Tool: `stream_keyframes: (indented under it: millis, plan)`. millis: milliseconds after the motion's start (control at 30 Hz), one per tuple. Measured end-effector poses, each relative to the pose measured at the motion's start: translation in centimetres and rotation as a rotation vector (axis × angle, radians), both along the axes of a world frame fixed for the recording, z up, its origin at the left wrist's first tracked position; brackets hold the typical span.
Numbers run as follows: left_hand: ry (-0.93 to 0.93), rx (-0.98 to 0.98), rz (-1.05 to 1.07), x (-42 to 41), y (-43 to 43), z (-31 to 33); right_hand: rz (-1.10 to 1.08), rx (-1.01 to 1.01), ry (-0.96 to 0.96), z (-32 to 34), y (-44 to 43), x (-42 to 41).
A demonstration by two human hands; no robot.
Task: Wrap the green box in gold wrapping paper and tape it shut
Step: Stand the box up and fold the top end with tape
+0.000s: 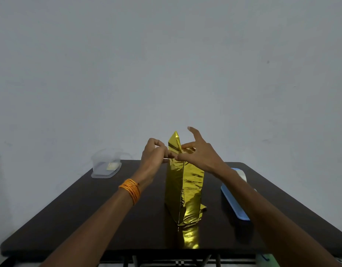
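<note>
Box stands upright mid-table, fully in gold paper, top flap sticking up. Your left hand pinches sthg small at the flap edge, prob tape, can't tell; right hand pinches the fold w/ thumb & forefinger, other fingers spread. Keep the fold tight & flat, then press tape across the seam.

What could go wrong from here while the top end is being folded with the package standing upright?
1. The gold-wrapped box stands tall on a narrow end on the table; pressure from the left hand or right hand at the top could tip it.
2. The pointed top flap sticks up unfolded and could spring back before tape goes on.
3. The bottom flap juts out loose and may open.
</note>
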State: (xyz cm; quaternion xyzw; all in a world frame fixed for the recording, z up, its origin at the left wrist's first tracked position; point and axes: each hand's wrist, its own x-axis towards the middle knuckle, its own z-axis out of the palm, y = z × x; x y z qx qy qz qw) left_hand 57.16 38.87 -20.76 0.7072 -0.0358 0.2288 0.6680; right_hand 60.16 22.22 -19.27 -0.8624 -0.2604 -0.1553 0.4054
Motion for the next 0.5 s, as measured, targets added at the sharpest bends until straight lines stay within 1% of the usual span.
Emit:
stream_keyframes:
  millis: [100,167,233,333,400,500]
  plan:
    - [-0.062,0.19,0.125,0.7,0.9,-0.2,0.056,0.031,0.024,0.1,-0.6,-0.1]
    - [-0.052,0.297,0.062,1.5,1.6,-0.2,0.116,0.023,0.056,0.2,-0.9,0.1]
    - [-0.014,0.367,-0.048,1.9,2.0,-0.1,0.157,-0.004,0.038,0.2,-1.2,0.3]
    - [-0.017,0.423,-0.129,2.2,2.4,-0.4,0.157,0.042,-0.078,0.1,-1.8,0.4]
    - [-0.081,0.452,-0.122,2.0,2.6,-0.7,0.148,0.127,-0.133,-0.1,-2.4,0.4]
    - [-0.187,0.459,-0.126,1.9,2.9,-1.2,0.152,0.205,-0.093,-0.6,-3.2,0.7]
